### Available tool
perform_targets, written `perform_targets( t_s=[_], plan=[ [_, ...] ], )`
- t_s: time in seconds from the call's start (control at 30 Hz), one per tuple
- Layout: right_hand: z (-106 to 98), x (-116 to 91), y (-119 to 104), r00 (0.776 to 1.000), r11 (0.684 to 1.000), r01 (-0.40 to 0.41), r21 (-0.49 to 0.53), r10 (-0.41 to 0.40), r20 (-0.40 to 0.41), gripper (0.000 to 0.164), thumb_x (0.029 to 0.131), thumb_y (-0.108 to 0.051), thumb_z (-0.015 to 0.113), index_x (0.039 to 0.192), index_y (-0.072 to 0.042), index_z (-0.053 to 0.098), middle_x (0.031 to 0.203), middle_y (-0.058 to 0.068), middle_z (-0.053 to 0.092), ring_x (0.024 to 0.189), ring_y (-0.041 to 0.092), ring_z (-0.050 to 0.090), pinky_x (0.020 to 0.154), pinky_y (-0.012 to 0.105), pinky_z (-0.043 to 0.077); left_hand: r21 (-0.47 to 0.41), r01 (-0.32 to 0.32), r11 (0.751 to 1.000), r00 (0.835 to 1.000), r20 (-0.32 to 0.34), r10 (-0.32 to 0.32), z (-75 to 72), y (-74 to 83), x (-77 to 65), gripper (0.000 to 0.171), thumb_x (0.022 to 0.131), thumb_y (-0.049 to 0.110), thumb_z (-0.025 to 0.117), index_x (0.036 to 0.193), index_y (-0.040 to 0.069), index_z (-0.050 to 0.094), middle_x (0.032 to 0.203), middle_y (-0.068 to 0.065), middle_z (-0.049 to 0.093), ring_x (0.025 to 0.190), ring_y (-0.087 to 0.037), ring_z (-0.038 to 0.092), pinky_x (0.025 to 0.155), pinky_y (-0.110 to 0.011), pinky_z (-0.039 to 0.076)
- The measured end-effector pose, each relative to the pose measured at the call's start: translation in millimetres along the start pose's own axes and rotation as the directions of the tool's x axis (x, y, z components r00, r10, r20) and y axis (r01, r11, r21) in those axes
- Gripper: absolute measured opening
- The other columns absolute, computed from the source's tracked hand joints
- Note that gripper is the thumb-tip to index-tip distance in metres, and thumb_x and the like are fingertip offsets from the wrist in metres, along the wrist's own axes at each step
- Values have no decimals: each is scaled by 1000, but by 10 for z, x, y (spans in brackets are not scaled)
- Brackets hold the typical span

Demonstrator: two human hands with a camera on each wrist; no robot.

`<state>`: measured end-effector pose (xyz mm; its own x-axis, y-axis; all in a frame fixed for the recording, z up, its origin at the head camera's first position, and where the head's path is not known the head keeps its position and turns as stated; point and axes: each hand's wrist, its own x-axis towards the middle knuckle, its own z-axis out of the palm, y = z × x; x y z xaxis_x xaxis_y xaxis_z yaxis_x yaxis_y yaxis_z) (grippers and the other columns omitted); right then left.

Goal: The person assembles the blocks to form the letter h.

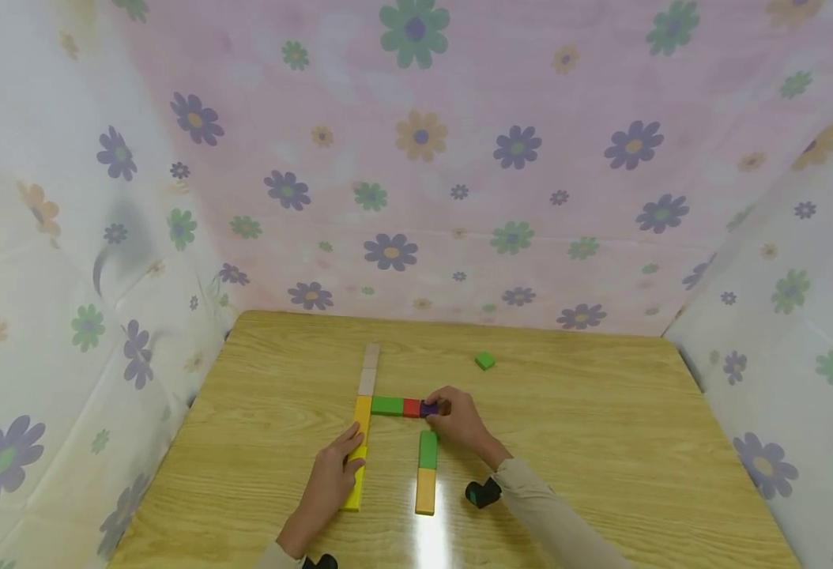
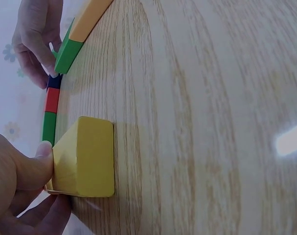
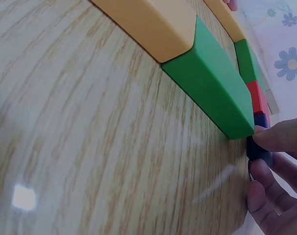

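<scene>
My right hand [image 1: 462, 420] pinches a dark blue block [image 1: 427, 409] between thumb and fingers at the right end of a short row. In that row a red block [image 1: 412, 408] sits beside it, then a long green block [image 1: 388, 406] reaching left to a column of blocks. At the column's near end, my left hand [image 1: 329, 472] grips the sides of a yellow block [image 2: 95, 156], thumb on one side and fingers on the other. An orange-yellow block [image 1: 363, 412] continues the column, and two pale wooden blocks [image 1: 370, 368] top it.
Below the dark blue block, a second green block [image 1: 427, 450] and a light orange block [image 1: 425, 491] lie end to end. A small green block [image 1: 484, 360] lies apart toward the back. Flowered cloth [image 1: 416, 197] hangs around the wooden table [image 1: 601, 419].
</scene>
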<state>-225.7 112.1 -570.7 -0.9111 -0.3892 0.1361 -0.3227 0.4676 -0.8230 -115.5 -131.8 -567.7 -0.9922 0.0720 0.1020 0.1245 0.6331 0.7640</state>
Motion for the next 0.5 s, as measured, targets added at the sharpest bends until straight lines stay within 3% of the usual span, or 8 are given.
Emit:
perform_targets(
  t_s=[0.5],
  plan=[
    [-7, 26, 8, 1000, 1000, 16, -25, -15, 22, 21, 77, 7, 73, 96, -1, 69, 89, 9, 62, 71, 14, 53, 59, 22, 47, 29, 12, 999, 1000, 11, -12, 17, -34, 26, 44, 83, -3, 68, 124, -8, 57, 139, -16, 47, 124, -34, 47, 93, -40, 47]
  ],
)
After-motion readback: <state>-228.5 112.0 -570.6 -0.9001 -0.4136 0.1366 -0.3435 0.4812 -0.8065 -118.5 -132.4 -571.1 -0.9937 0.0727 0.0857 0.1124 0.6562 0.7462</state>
